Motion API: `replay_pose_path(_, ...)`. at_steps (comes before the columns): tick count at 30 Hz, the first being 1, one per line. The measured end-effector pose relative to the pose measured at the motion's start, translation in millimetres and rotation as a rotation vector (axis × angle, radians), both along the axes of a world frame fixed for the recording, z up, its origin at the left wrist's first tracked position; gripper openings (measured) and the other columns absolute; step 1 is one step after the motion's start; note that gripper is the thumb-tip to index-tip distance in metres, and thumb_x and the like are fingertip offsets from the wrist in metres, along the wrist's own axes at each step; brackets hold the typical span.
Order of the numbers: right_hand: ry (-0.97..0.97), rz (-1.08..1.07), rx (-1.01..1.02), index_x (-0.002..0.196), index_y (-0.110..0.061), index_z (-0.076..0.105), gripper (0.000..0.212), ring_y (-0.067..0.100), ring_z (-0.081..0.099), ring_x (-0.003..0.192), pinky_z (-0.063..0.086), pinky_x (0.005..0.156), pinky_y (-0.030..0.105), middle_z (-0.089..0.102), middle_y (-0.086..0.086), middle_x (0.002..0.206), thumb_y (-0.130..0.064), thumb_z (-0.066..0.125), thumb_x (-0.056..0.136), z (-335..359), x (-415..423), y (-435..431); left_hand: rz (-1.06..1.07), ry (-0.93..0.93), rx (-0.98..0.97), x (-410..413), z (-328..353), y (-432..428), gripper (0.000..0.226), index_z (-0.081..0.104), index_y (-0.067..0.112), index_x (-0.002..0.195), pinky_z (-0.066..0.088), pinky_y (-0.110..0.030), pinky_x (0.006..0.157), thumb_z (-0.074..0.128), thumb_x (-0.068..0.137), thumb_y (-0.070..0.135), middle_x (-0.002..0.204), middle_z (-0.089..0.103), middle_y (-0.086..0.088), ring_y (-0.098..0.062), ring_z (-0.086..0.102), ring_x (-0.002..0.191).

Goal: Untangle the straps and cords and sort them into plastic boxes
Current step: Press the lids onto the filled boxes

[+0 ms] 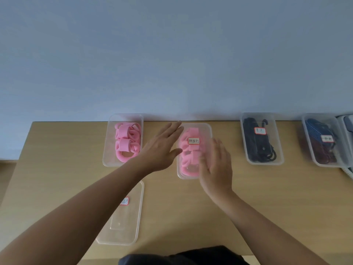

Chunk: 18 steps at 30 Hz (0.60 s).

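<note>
A lidded clear box of pink straps (193,134) with a red-edged label stands at the table's middle. My left hand (162,148) hovers flat at its left side, fingers spread. My right hand (216,165) lies over its right front corner, fingers apart, slightly blurred. To the left, an uncovered clear box (112,148) holds several rolled pink straps (127,142). Nearer me lies a clear lid (124,222) with a small label, partly under my left forearm.
A lidded box of black cords (261,140) and a lidded box of blue and dark red cords (324,142) stand at the right. A white object (348,127) sits at the far right edge. The wooden table (277,197) meets a pale wall.
</note>
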State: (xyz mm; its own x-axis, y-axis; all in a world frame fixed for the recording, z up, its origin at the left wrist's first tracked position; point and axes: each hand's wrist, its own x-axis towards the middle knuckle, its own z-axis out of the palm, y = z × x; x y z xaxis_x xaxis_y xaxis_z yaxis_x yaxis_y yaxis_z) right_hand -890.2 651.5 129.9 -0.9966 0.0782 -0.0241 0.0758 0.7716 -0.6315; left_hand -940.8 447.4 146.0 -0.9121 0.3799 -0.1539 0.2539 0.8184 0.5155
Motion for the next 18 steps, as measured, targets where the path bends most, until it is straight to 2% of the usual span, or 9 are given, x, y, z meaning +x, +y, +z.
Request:
replay_pose_path(1,-0.057,-0.125,-0.099,0.15,-0.016,0.038,0.063,0.029,0.04,0.138,0.035,0.113,0.043,0.048,0.009,0.147,-0.051,0.029,0.098,-1.0,-2.7,1.3,-0.029,0.006,-0.032,1.9,-1.6,-1.4,0.079,0.018,0.013,0.164,0.01,-0.038,0.13,0.056,0.102,0.046,0.173,0.004,0.002,-0.019,0.0,0.161)
replay_pose_path(3,-0.106,-0.183,-0.149,0.152,-0.016,0.036,0.057,0.026,0.047,0.131,0.039,0.107,0.039,0.053,0.007,0.141,-0.042,0.031,0.101,-2.0,-12.2,1.2,-0.036,0.024,-0.076,6.3,-5.6,3.8,0.085,0.006,0.012,0.165,-0.003,-0.031,0.129,0.046,0.103,0.056,0.172,-0.007,0.002,-0.015,-0.012,0.159)
replay_pose_path(5,-0.042,-0.032,-0.065,0.157,-0.017,0.026,0.054,0.021,0.034,0.144,0.031,0.116,0.037,0.038,0.005,0.156,-0.032,0.034,0.106,-4.1,-22.1,1.4,0.031,0.0,-0.049,10.0,-11.4,20.9,0.083,-0.003,0.011,0.164,-0.012,-0.028,0.127,0.04,0.106,0.053,0.17,-0.017,0.001,-0.014,-0.02,0.157)
replay_pose_path(7,-0.019,0.127,0.04,0.159,-0.016,0.015,0.056,0.016,0.013,0.153,0.018,0.124,0.037,0.014,0.002,0.167,-0.033,0.029,0.107,-7.4,-32.1,2.6,0.126,-0.031,-0.015,13.4,-18.4,40.0,0.08,-0.009,0.01,0.161,-0.018,-0.025,0.124,0.032,0.108,0.052,0.167,-0.024,0.0,-0.017,-0.024,0.156)
replay_pose_path(9,-0.025,0.227,0.112,0.159,-0.016,0.01,0.056,0.012,0.002,0.154,0.012,0.125,0.036,0.004,0.001,0.168,-0.035,0.024,0.108,-11.1,-38.2,3.9,0.175,0.006,-0.025,16.9,-25.6,51.7,0.081,-0.009,0.006,0.16,-0.015,-0.028,0.126,0.021,0.105,0.058,0.167,-0.024,-0.005,-0.021,-0.023,0.157)
replay_pose_path(14,0.01,0.233,0.132,0.158,-0.014,0.015,0.06,0.006,0.003,0.153,0.014,0.125,0.031,0.005,-0.002,0.168,-0.042,0.013,0.105,-17.0,-39.1,4.2,0.181,0.089,-0.008,18.9,-43.9,51.8,0.09,0.007,0.002,0.163,-0.006,-0.031,0.128,0.002,0.102,0.068,0.17,-0.011,-0.008,-0.022,-0.01,0.16)
replay_pose_path(18,0.002,0.242,0.233,0.158,-0.009,0.019,0.065,0.011,0.005,0.154,0.013,0.125,0.035,0.007,0.003,0.168,-0.041,0.008,0.103,-10.5,-43.1,0.2,0.162,0.049,-0.051,11.7,-43.9,50.4,0.089,-0.004,0.008,0.162,-0.004,-0.037,0.13,-0.001,0.099,0.071,0.169,-0.021,-0.003,-0.017,-0.022,0.157)
